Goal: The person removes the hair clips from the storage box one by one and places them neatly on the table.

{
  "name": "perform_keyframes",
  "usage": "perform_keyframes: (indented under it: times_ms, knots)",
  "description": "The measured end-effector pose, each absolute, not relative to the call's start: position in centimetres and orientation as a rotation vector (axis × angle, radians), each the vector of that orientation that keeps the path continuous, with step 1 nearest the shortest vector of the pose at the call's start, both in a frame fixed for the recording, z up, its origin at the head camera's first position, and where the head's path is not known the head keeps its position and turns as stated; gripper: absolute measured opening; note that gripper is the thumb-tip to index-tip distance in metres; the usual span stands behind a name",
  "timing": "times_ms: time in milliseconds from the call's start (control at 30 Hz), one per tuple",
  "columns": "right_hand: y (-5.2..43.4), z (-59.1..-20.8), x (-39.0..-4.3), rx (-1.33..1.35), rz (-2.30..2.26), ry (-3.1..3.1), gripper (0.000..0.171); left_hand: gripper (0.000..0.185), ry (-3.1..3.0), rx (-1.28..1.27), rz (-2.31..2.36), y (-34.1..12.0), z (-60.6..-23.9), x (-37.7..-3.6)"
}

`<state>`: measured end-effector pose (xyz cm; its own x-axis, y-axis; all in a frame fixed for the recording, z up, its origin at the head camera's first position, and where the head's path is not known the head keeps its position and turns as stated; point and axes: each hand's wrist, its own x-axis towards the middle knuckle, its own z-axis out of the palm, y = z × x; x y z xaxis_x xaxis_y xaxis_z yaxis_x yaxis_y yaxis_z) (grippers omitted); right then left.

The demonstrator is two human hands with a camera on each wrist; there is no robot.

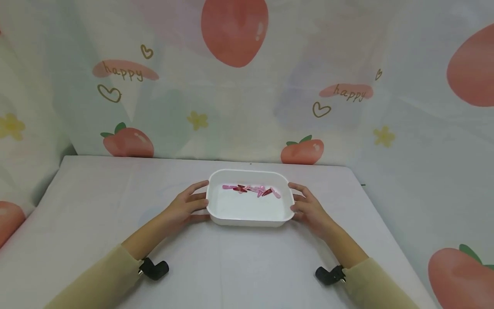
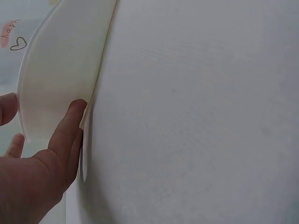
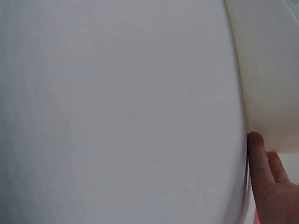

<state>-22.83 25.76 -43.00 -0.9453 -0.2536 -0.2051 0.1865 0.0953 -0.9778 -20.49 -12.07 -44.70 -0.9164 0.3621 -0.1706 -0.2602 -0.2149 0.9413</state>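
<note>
A shallow white tray (image 1: 251, 214) with rounded corners rests on the white table, near its far side. Inside lie several small, slim pink and dark red pieces that look like hair clips (image 1: 275, 193), loosely strewn in a row across the upper part of its floor. At the tray's left end, my left hand (image 1: 189, 208) touches the wall and rim with spread, fairly straight fingers. My right hand (image 1: 310, 211) touches the opposite end in much the same way. Both wrist views show a thumb low on the tray's outer wall, close to the tabletop.
The white-covered table (image 1: 247, 266) stretches out in front of the tray and to both sides. A fruit-patterned cloth backdrop (image 1: 239, 98) hangs right behind the far edge and along the sides. Black wrist cameras (image 1: 154, 269) stick out from both sleeves over the table.
</note>
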Motion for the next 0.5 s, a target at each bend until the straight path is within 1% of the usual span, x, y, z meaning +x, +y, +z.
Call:
perform_keyframes:
  times_ms: [300,500]
  knots:
    - [24.5,-43.3,-21.6,-0.114,-1.901,2.057,0.067,0.057,1.681,0.111,2.185,-13.4,-44.8,-18.3]
    - [23.5,-43.2,-20.7,-0.113,-1.877,2.09,0.066,0.06,1.714,0.145,2.174,-14.4,-44.6,-17.0]
